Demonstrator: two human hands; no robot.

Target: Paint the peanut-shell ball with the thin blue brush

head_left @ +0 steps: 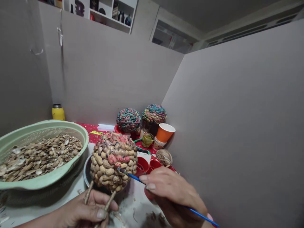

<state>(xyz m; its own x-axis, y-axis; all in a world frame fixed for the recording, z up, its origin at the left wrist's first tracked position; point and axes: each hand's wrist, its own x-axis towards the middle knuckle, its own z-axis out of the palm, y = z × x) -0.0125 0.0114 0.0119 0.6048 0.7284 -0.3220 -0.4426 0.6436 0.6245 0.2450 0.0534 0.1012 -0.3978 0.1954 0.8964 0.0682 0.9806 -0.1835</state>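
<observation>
A round ball covered in peanut shells (104,171) stands before me, mostly tan, with pink-red patches on its top and across its middle. Two thin, cord-like stems (111,200) come out of its underside. My left hand (87,207) is closed around these stems below the ball. Between the thumb and fingers of my right hand (174,193) is a blue-handled paintbrush (134,177). Its dark bristles touch the shells just under the pink row. Small red cups (142,165) stand behind my right hand. Part of a bowl (86,172) shows behind the ball.
At left is a green plastic colander (59,177) full of shell pieces, with a yellow bottle (58,112) behind it. Two painted shell balls (128,119) stand at the back. Orange paper cups (165,133) and a twine ball (164,157) sit by the right-hand grey partition (232,120).
</observation>
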